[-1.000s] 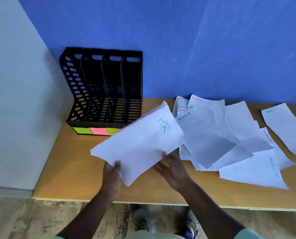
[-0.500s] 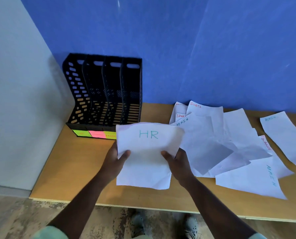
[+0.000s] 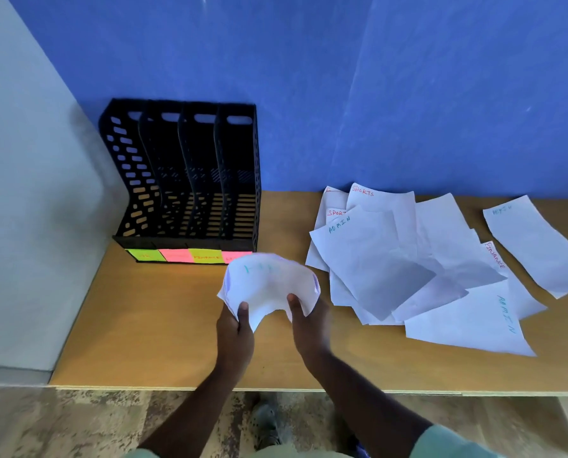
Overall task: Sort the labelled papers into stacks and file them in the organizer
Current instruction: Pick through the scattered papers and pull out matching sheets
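Even, moderately bright daylight falls on the blue wall point(image 3: 375, 94), where paler diagonal bands cross the upper right, while the black organizer point(image 3: 190, 173) casts a soft shadow leftward onto the grey side wall point(image 3: 28, 193). The held paper point(image 3: 269, 285) is smeared by motion blur, its teal lettering unreadable, whereas the loose sheets point(image 3: 391, 259) on the table point(image 3: 144, 325) stay sharp enough to read. Wide-angle distortion bows the table's front edge and leans the wall lines outward toward the frame borders; there is no strong glare.
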